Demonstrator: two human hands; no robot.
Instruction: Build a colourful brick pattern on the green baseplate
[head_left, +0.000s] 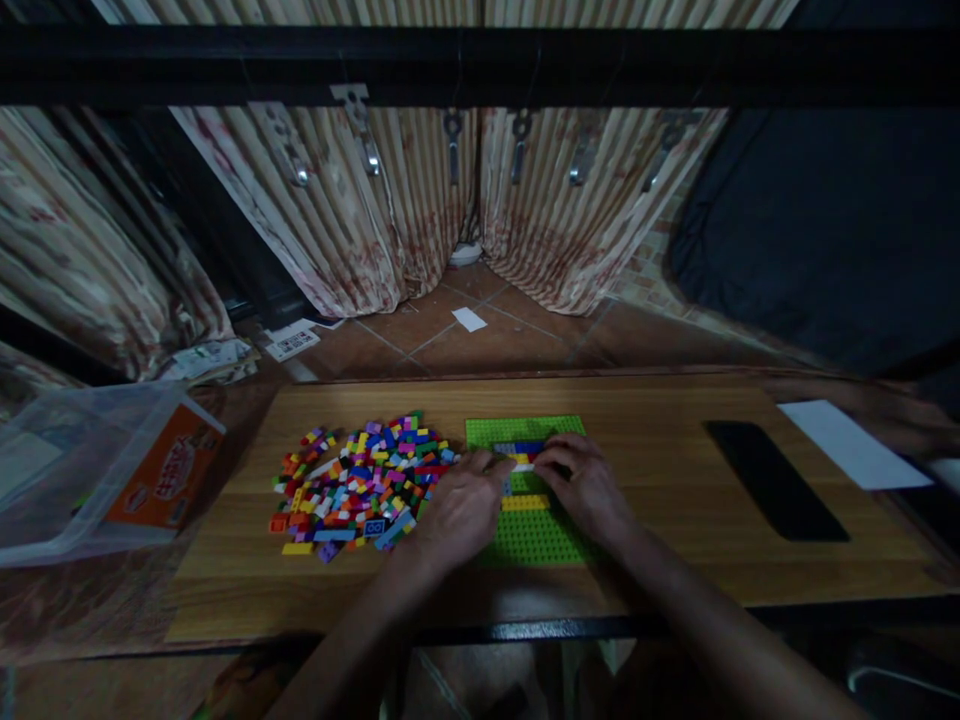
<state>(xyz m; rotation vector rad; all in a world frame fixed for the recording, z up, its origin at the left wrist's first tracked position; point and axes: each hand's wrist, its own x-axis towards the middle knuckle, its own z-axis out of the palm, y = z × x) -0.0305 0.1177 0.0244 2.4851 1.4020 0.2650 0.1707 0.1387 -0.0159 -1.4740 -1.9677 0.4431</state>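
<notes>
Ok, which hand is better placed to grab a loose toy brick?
Probably the left hand: it is nearer the loose toy bricks; the right hand is farther, partly over the green baseplate.

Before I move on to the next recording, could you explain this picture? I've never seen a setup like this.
Of course. No robot is at work here: these are a person's bare left hand and right hand. The single picture comes from a camera worn on that person's head, looking forward and down.

On the wooden table lies a green studded baseplate with rows of bricks, including a yellow row. A heap of loose colored bricks lies to its left, and a flat black object to its right.

Both hands' fingertips meet over the small bricks on the baseplate. Exactly which piece each one holds is too small to tell.
</notes>
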